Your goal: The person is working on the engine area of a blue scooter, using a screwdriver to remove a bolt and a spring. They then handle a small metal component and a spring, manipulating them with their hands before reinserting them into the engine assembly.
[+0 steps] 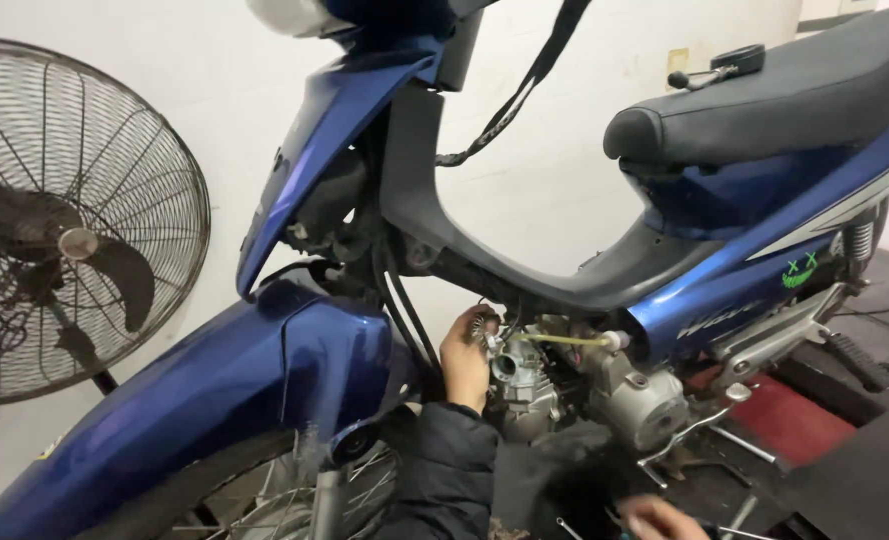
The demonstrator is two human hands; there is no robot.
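A blue underbone motorbike (305,370) stands side-on before me, its engine (645,400) exposed under the frame. My left hand (465,360), in a dark sleeve, reaches up into the gap behind the front fender. Its fingers close around the top of the silver carburetor (513,368), by a coiled spring (485,325). A yellowish hose (565,340) runs right from the carburetor. My right hand (660,518) is low at the bottom edge, blurred, over metal tools (740,530) on the floor. What it holds is unclear.
A large standing fan (75,220) is at the left against a white wall. The black seat (765,100) is at the upper right, with a strap (525,80) hanging from the handlebar area. A red mat (795,420) lies under the footpeg (855,360). The front wheel's spokes (265,500) are at the bottom.
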